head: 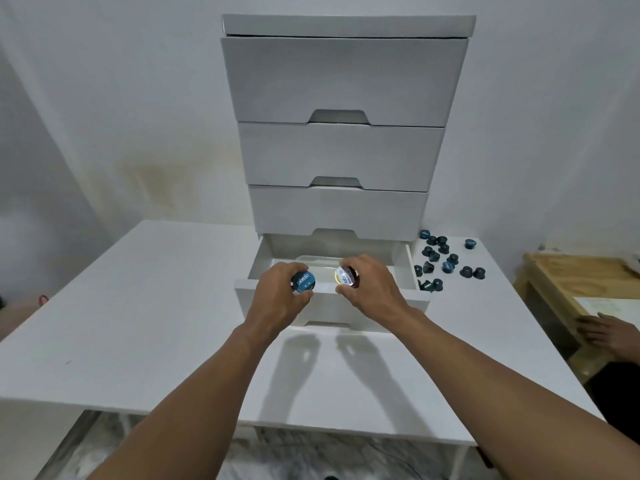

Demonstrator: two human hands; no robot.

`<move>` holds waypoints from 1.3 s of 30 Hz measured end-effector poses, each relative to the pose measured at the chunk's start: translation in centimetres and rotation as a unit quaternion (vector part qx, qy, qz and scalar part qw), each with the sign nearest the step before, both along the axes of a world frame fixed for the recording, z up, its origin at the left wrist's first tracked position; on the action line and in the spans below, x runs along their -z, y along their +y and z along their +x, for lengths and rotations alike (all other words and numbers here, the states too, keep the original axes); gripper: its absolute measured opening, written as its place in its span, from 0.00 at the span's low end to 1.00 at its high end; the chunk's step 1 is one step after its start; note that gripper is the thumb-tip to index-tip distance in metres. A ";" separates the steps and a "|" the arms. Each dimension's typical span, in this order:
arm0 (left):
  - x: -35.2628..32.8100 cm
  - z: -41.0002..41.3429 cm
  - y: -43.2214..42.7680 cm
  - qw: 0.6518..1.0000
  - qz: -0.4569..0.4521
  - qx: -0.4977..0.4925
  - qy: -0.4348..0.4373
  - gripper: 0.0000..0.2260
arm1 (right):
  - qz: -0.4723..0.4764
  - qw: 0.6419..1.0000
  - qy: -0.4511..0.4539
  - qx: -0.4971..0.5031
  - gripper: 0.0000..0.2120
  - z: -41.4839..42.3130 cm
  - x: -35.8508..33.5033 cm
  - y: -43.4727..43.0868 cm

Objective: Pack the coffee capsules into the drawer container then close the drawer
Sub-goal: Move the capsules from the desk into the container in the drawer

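Note:
A white drawer unit (pixel 341 157) stands at the back of the white table (pixel 138 306). Its bottom drawer (pixel 412 268) is pulled out. Over the open drawer, my left hand (pixel 280 299) grips a blue-lidded coffee capsule (pixel 304 282). My right hand (pixel 370 289) holds a second capsule with a pale lid (pixel 344 279) beside it. Several dark blue capsules (pixel 443 261) lie loose on the table to the right of the drawer. The inside of the drawer is mostly hidden by my hands.
The three upper drawers are shut. A wooden table (pixel 568 285) stands at the right, with another person's hand (pixel 606 332) resting on it. The white table's front edge runs below my forearms, above a marbled floor.

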State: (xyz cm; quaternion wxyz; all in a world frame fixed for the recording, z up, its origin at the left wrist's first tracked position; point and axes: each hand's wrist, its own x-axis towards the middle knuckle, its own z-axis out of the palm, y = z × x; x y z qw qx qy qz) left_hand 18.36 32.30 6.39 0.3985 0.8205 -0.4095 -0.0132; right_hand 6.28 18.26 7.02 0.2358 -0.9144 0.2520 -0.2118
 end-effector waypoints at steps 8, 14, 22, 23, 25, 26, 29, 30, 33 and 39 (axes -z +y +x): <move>1.3 7.9 -4.8 1.000 0.023 0.006 0.010 0.17 | 0.032 0.999 0.015 0.005 0.19 7.7 2.2 -5.2; 3.6 13.7 -9.6 0.994 0.097 0.044 -0.017 0.15 | 0.024 0.998 0.063 -0.003 0.10 12.9 5.7 -9.7; 8.3 17.9 -12.9 0.971 0.216 0.100 0.003 0.17 | 0.097 0.986 0.137 0.006 0.18 16.6 10.6 -12.8; 8.8 18.4 -13.3 0.967 0.229 0.110 0.006 0.18 | 0.108 0.984 0.144 0.008 0.18 17.1 11.1 -13.1; 9.7 19.1 -14.1 0.961 0.248 0.125 0.007 0.17 | 0.128 0.980 0.149 0.016 0.18 17.8 12.1 -13.4; 10.1 19.5 -14.6 0.959 0.251 0.130 0.010 0.16 | 0.135 0.979 0.152 0.019 0.18 18.1 12.6 -13.5; 11.3 20.2 -15.8 0.954 0.265 0.139 0.024 0.15 | 0.155 0.971 0.181 0.009 0.19 18.8 13.7 -14.0; 11.6 20.4 -16.1 0.949 0.277 0.146 0.023 0.15 | 0.158 0.968 0.195 0.003 0.19 19.1 14.0 -14.1; 12.5 20.6 -16.6 0.934 0.312 0.171 0.015 0.16 | 0.161 0.961 0.227 -0.005 0.23 20.0 14.8 -14.0; 14.3 21.3 -17.2 0.917 0.351 0.189 -0.032 0.10 | 0.167 0.951 0.261 -0.018 0.23 20.8 16.3 -14.1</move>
